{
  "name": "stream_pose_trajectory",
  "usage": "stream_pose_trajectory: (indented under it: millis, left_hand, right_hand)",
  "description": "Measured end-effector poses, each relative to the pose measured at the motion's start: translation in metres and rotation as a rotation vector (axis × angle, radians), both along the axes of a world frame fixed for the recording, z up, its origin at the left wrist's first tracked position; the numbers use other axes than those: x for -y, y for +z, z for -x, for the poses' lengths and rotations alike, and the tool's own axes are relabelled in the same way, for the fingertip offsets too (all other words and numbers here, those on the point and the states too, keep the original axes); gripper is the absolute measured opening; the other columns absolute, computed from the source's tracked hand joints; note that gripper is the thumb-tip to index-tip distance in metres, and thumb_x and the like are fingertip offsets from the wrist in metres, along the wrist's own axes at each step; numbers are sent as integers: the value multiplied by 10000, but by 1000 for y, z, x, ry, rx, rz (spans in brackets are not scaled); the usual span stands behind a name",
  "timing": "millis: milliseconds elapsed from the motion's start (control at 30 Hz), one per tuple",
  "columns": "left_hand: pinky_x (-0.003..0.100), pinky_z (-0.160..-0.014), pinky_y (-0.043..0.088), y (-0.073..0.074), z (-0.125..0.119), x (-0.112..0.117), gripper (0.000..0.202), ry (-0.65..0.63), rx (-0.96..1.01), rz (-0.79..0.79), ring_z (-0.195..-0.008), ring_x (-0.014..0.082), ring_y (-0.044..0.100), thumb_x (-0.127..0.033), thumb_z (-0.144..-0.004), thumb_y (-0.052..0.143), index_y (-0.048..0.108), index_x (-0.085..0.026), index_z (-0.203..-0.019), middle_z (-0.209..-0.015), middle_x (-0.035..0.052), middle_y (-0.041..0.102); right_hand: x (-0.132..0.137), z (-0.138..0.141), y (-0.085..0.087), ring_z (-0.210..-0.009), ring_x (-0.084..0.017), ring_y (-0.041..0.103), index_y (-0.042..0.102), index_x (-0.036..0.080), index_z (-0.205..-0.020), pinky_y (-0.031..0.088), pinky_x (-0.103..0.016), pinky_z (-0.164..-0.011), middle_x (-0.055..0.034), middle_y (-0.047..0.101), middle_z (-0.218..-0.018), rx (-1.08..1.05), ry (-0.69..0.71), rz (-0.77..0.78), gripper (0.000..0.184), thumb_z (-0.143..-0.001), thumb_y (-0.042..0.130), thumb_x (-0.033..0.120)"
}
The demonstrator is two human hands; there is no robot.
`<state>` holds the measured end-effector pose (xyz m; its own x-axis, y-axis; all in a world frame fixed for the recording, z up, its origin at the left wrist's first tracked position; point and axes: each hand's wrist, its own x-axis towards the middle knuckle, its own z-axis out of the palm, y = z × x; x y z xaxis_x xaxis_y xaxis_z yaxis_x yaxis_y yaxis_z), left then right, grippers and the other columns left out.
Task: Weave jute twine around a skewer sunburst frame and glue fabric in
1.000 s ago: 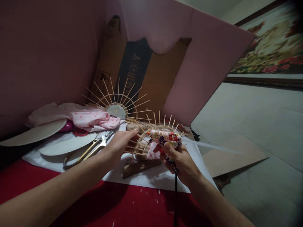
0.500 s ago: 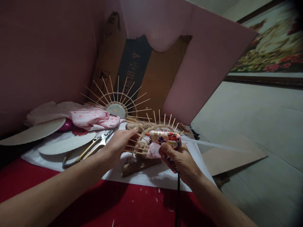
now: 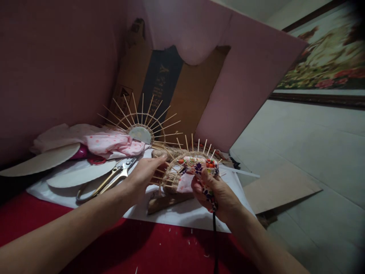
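Observation:
My left hand (image 3: 142,177) grips a small woven piece with wooden sticks fanning out (image 3: 175,167), holding it upright over the white sheet (image 3: 182,215). My right hand (image 3: 212,194) is wrapped round the handle of a floral-patterned glue gun (image 3: 199,165), whose nozzle points left at the woven rim. A clear glue stick (image 3: 242,173) pokes out of its back to the right, and its black cord (image 3: 214,243) hangs down toward me.
A second sunburst stick piece with a half-round mirror (image 3: 141,131) stands behind. Gold scissors (image 3: 107,182), white card half-discs (image 3: 40,161) and pink cloth (image 3: 108,142) lie at left on the red table (image 3: 85,251). A cardboard box (image 3: 159,87) and pink boards back the scene.
The glue gun has swung round in my right hand, its rear glue stick now showing shorter. My left hand and the woven piece have stayed in place.

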<state>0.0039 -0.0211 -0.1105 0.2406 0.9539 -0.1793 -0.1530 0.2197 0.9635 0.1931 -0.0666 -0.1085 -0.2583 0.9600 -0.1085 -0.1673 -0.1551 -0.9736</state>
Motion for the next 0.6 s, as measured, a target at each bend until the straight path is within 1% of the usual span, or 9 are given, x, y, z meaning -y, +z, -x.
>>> stream_pose_trajectory:
  millis: [133,233,333,600]
  left_hand:
    - [317,-650,418,0,0,0,387,-21,4,-5,-630,195,607,-502,-776,559,662,-138,-698,-713,93,688]
    - [309,-645,417,-1,1,0,390,-22,-1,-16,-630,188,602,-499,-786,548,662,-134,-714,-725,93,686]
    - [307,-645,418,-1,1,0,394,-25,-5,-18,-641,189,603,-494,-797,534,660,-128,-724,-740,100,685]
    - [311,-644,417,-2,1,-1,407,-38,-7,-18,-650,197,606,-512,-792,529,661,-134,-723,-757,106,690]
  right_hand:
    - [-1,-2,-1,-356,-38,289,532,167,-604,146,-166,-287,41,435,-473,-100,58,29,442,-722,651,576]
    - [0,-2,-2,-384,-41,351,578,170,-701,170,-154,-290,16,521,-569,-139,18,36,379,-695,703,527]
    - [0,-3,-3,-410,-47,405,609,174,-798,200,-156,-296,-16,591,-686,-141,-8,18,370,-693,711,514]
    - [0,-2,-4,-421,-44,410,620,174,-834,215,-147,-289,-25,602,-737,-150,29,-25,357,-747,662,517]
